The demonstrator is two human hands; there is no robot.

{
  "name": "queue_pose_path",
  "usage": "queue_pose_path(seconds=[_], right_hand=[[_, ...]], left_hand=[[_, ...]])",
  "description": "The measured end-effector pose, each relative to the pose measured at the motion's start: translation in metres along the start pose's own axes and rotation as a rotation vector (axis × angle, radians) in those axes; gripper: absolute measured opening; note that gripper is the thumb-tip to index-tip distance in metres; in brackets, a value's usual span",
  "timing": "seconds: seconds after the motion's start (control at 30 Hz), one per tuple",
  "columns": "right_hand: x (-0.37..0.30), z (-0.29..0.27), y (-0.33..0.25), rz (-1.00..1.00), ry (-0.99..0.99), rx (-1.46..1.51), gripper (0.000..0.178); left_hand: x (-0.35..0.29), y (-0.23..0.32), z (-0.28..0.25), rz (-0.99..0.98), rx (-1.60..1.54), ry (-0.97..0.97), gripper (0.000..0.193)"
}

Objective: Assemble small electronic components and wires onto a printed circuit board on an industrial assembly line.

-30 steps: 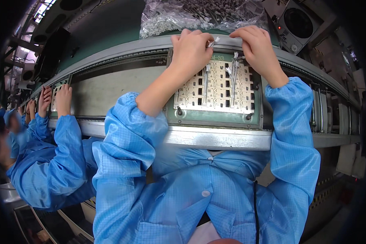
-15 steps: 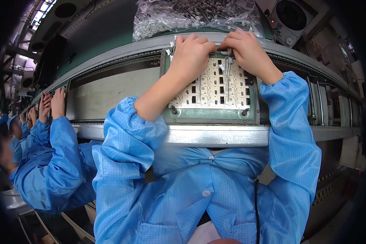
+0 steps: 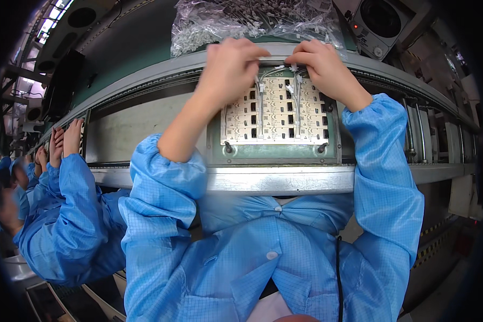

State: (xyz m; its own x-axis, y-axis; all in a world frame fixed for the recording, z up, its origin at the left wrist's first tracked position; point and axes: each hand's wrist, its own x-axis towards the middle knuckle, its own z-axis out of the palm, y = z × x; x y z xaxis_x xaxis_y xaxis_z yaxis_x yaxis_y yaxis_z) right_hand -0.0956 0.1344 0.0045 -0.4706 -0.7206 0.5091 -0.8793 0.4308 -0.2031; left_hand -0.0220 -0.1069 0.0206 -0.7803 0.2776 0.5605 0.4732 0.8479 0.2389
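A panel of cream-coloured circuit boards [image 3: 278, 123] with black components lies in a green fixture [image 3: 273, 154]. Thin grey cables [image 3: 298, 110] with small white connectors run lengthwise over it. At the far edge of the panel, my right hand [image 3: 323, 67] is closed, its fingertips pinching a cable with a white connector [image 3: 293, 68]. My left hand [image 3: 228, 70] hovers over the far left corner of the boards, blurred by motion, with its index finger stretched to the right. Whether it holds anything is not visible.
Beyond the metal rail lies a clear plastic bag [image 3: 198, 40] full of cables with white connectors. A grey device with a round black opening [image 3: 381, 21] stands far right. A metal rail [image 3: 284, 180] runs along the near side. At left, a co-worker in blue [image 3: 72, 225] works along the line.
My left hand has moved left, away from my right hand, uncovering more of the boards and cables. My right hand has stayed almost in place at the far edge.
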Motion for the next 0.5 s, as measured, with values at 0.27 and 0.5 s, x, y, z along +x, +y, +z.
queue_pose_path(seconds=[0.27,0.5], right_hand=[[-0.002,0.001,-0.001,0.03,0.101,-0.024,0.038],[0.005,0.001,-0.006,0.024,0.06,0.001,0.032]], left_hand=[[-0.013,-0.036,-0.023,-0.426,0.089,-0.015,0.026],[-0.014,-0.046,0.001,-0.395,-0.111,-0.049,0.025]])
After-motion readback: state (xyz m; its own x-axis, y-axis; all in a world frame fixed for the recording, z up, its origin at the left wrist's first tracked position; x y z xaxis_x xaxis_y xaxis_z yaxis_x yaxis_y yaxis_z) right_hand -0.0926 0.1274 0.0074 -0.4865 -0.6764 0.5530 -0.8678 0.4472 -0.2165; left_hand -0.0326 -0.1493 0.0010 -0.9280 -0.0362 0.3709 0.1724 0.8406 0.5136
